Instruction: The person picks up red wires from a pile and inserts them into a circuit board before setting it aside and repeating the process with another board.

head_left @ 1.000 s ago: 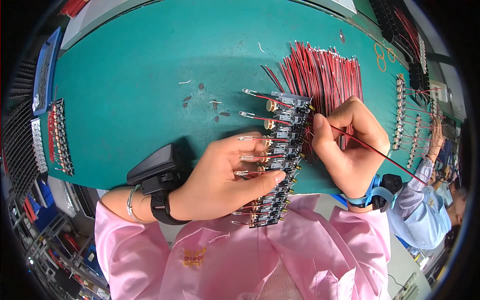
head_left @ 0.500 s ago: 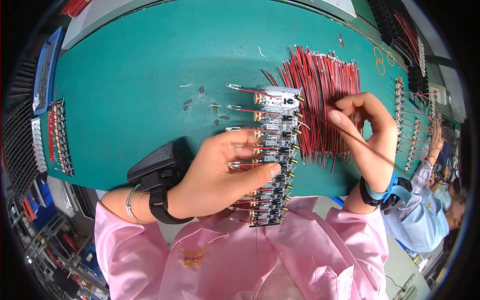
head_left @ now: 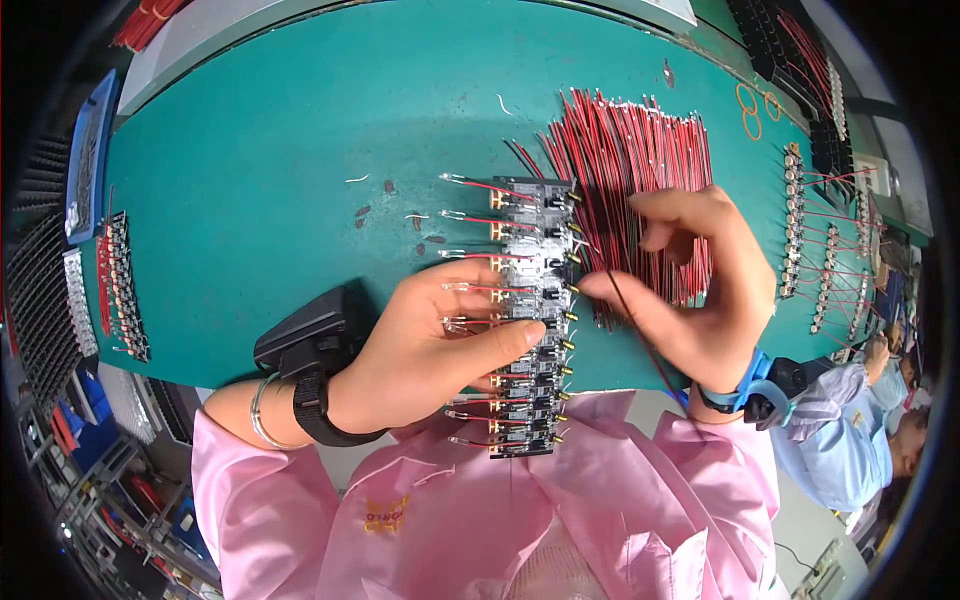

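My left hand (head_left: 420, 345) grips a long strip of small joined circuit modules (head_left: 545, 235), its thumb pressed across the front. The strip stands nearly upright in the view, with clear bulbs on short red leads along its left side and yellow-tipped parts along its right. At the strip's right edge, my right hand (head_left: 725, 275) is open, thumb and index finger spread apart. One dark red wire (head_left: 655, 355) runs from the strip's upper right side past the thumb toward my wrist. Behind the right hand lies a fanned pile of red and black wires (head_left: 640, 140).
Rubber bands (head_left: 750, 112) and more wired module strips (head_left: 793, 220) lie at the right of the green table (head_left: 270, 150). Another strip (head_left: 125, 290) and a blue tray (head_left: 88, 165) are at the left. A co-worker's blue sleeve (head_left: 840, 450) shows at far right.
My right hand's thumb and index finger have spread apart, and the thumb has come down toward the strip. The strip has shifted slightly left and turned a little in my left hand.
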Demonstrator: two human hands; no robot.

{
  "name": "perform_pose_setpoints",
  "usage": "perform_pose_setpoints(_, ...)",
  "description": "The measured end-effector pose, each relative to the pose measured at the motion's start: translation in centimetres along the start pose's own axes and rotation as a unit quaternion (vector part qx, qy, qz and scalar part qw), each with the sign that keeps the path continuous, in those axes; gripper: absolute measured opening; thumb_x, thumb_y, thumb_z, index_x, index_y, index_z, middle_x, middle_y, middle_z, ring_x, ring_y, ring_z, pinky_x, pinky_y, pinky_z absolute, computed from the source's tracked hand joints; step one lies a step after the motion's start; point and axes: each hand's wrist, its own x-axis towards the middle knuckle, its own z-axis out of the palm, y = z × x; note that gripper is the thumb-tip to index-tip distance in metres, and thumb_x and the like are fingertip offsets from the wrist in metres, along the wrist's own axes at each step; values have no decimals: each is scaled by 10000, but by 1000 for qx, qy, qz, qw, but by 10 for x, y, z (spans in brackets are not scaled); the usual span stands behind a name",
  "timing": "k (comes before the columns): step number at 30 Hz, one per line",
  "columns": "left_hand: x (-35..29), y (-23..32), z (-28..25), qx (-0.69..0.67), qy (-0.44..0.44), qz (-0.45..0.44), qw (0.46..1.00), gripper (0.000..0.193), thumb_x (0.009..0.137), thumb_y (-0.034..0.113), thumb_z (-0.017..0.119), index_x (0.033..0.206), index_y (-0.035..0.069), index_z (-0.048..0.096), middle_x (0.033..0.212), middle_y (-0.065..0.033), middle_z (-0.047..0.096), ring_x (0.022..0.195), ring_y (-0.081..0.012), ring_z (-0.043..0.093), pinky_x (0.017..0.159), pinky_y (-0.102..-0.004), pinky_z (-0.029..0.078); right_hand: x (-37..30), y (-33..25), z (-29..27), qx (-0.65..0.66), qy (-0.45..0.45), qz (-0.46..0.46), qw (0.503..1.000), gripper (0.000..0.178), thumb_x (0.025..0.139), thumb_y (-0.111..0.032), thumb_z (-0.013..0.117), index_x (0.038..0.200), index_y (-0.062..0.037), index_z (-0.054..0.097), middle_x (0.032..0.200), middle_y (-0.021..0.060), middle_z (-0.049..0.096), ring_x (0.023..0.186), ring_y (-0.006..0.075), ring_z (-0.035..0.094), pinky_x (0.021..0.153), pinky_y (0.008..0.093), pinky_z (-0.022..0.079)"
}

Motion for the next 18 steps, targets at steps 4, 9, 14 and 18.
perform_pose_setpoints(4,-2,-3,-3,21,-30,-9,999,261,786,34,582,1034,16,505,868,-33,595,693,-57,550,517,-187,453,0,-2,5,49,9,-47,998,284,647,-3,700,883,19,544,691,27,496,587,83,428,525,193,337)
perform_pose_setpoints(9,-2,0,-1,32,-30,-16,999,236,795,58,579,1012,20,497,882,-38,588,725,-70,565,556,-205,485,-1,3,7,93,72,61,991,244,650,12,678,861,10,555,649,-6,483,556,65,406,507,182,328)
perform_pose_setpoints(14,-2,0,0,24,-19,-18,999,230,793,57,582,1003,17,497,893,-42,586,734,-76,567,558,-207,486,-1,7,8,168,86,117,975,197,665,47,625,847,2,563,636,-32,474,546,40,375,495,163,307)
perform_pose_setpoints(18,-1,-4,-2,31,-17,2,999,239,791,55,583,1009,13,496,890,-43,586,740,-78,568,554,-209,488,-3,7,9,133,95,25,986,173,677,50,597,839,1,563,633,-14,487,546,50,406,497,174,324)
